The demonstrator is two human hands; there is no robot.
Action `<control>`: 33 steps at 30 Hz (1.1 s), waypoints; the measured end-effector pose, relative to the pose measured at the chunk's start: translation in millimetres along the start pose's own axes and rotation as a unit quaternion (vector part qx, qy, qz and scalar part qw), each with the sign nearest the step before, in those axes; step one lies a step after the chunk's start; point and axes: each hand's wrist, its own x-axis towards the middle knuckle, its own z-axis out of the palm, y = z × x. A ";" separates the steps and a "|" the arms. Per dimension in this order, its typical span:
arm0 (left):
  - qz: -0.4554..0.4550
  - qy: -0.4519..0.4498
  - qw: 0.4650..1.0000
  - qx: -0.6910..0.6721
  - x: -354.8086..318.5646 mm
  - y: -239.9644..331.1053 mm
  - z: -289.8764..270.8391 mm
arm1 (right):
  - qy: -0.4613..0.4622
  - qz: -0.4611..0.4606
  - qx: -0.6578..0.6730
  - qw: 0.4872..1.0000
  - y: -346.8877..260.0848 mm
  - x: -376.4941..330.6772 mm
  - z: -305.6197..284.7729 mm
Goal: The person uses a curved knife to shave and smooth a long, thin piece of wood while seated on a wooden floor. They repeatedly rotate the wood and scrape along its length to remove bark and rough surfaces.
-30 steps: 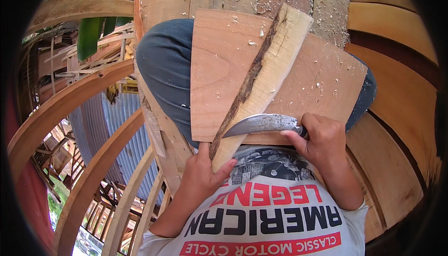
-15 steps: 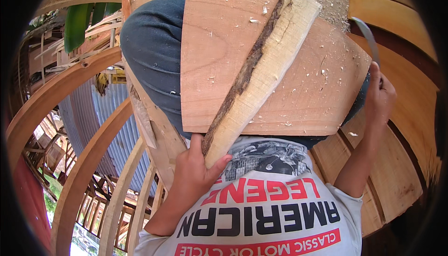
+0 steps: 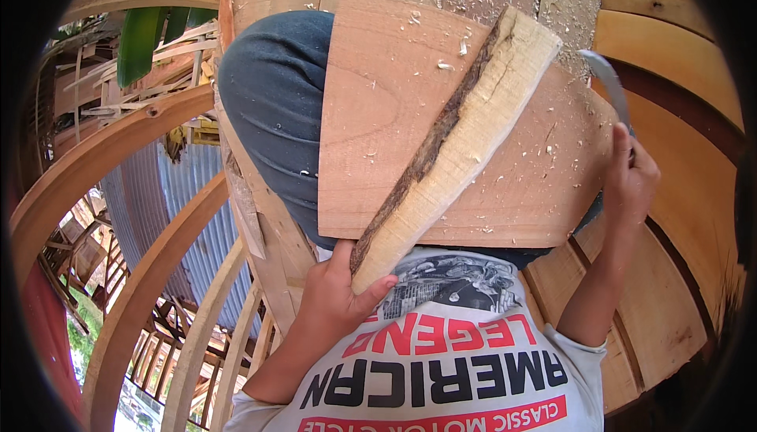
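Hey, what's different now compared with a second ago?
The right hand has moved right and forward, carrying the knife from across the near part of the wood strip to beside the board at its right; the tip, which pointed left, now points forward. Nothing was taken hold of or let go. The left hand still grips the strip's near end, and the board stays underneath.

Bark-edged stick (image 3: 465, 152) as landmark. Left of stick: passage over board (image 3: 367, 195), low shavings (image 3: 445, 65) scattered; bent knee (image 3: 272, 93) bounds it farther left. Right of stick: wide gap, narrowing toward far end at curved knife (image 3: 613, 87) in right hand (image 3: 633, 165). Near end: left hand (image 3: 331, 294) bars way.
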 end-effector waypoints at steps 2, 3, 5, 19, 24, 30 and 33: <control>-0.025 -0.022 0.999 0.010 -2.2 0.2 -2.2 | 0.017 0.067 -0.022 0.997 49.4 29.9 -25.0; -0.022 -0.019 1.000 0.003 1.3 3.8 -1.7 | 0.018 0.029 -0.006 0.999 46.0 27.7 -28.6; -0.031 -0.023 0.999 -0.015 0.9 3.5 1.3 | 0.006 -0.040 0.018 0.999 29.2 1.5 -33.3; -0.042 -0.057 0.996 -0.049 6.6 8.7 -0.3 | -0.092 -0.333 -0.086 0.935 -33.8 -43.7 5.5; -0.024 -0.062 0.995 -0.069 8.6 11.6 0.3 | -0.056 -0.318 -0.074 0.943 -24.7 -39.5 4.3; -0.043 -0.092 0.990 -0.096 3.9 3.7 -4.5 | 0.027 -0.050 0.017 0.998 30.5 1.7 -18.3; -0.032 -0.094 0.989 -0.107 4.1 3.7 -2.2 | -0.031 -0.121 0.068 0.990 6.7 -22.5 -24.4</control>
